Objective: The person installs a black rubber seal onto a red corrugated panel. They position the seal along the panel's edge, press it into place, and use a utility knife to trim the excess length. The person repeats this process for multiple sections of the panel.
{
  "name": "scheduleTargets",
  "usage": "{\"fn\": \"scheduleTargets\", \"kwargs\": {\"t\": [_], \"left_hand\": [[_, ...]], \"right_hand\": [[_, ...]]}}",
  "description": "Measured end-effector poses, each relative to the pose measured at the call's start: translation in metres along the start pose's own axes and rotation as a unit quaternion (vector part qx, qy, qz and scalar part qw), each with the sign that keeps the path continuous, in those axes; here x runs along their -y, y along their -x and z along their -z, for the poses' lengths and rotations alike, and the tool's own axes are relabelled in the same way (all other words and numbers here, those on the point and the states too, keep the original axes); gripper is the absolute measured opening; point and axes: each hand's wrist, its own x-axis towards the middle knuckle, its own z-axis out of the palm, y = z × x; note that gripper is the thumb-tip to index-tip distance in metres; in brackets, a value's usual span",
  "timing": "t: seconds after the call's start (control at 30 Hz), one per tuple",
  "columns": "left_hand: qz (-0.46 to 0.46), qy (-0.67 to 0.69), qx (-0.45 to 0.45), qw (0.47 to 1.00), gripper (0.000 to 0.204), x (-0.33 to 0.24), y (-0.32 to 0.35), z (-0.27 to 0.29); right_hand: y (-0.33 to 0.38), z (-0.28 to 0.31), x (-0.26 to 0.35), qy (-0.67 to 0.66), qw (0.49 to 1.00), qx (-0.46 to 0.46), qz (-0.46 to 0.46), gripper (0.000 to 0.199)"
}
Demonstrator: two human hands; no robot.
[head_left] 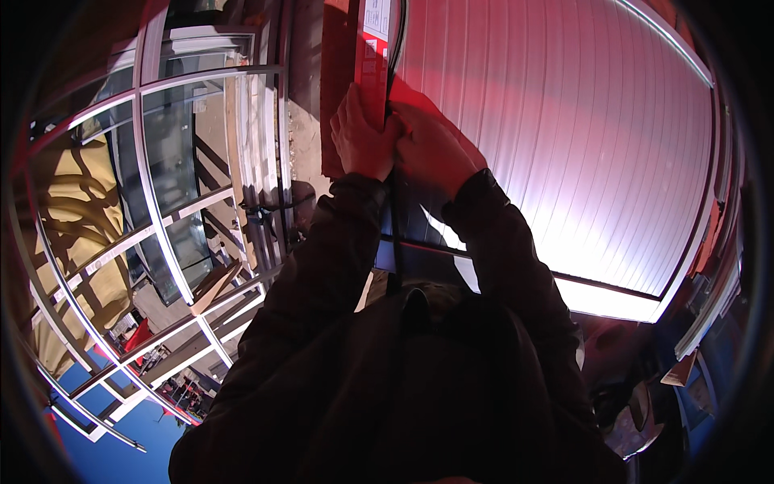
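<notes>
A long red edge (372, 74) with white printed labels runs up along the left side of a large pale ribbed panel (588, 153). The fingers of my left hand (359, 139) are wrapped round this red edge. Between the edge and the panel's face lies a thin black strip (397, 44), which also hangs down past my hands. My right hand (435, 149) is closed at the strip, thumb side against my left hand. Its fingertips are partly hidden, but the strip passes into its grip. Both hands are in reddish shadow.
To the left stand several white window frames (143, 161) with glass panes, and yellow sheeting (85, 194) shows behind them. A dark lower rim (601, 284) borders the panel. Stacked pale profiles (709, 310) lie at the far right.
</notes>
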Motion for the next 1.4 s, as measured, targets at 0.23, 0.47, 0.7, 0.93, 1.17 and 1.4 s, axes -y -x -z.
{"fn": "scheduleTargets", "kwargs": {"t": [0.23, 0.47, 0.7, 0.93, 1.17, 1.4], "left_hand": [[-0.016, -0.035, -0.014, 0.999, 0.076, 0.010, -0.002, -0.009], [-0.108, -0.053, 0.025, 0.992, 0.080, 0.027, 0.007, 0.001], [-0.117, -0.040, 0.047, 0.991, 0.081, 0.024, 0.013, 0.007], [-0.087, -0.013, 0.027, 0.996, 0.078, 0.029, 0.019, 0.005], [-0.063, -0.024, -0.008, 0.998, 0.073, 0.033, 0.070, 0.008], [-0.067, -0.065, -0.015, 0.996, 0.067, 0.048, 0.064, -0.003]], "right_hand": [[0.010, -0.020, -0.005, -0.051, 0.998, -0.028, 0.019, 0.050], [0.014, -0.018, -0.009, -0.115, 0.993, 0.012, 0.000, 0.057], [0.014, -0.018, -0.009, -0.149, 0.988, 0.011, 0.028, 0.058], [0.020, -0.002, 0.017, -0.124, 0.983, 0.104, -0.087, 0.054], [0.037, -0.030, -0.004, -0.069, 0.996, 0.061, -0.008, 0.051], [0.034, -0.029, -0.013, -0.009, 0.993, 0.114, -0.033, 0.057]]}}
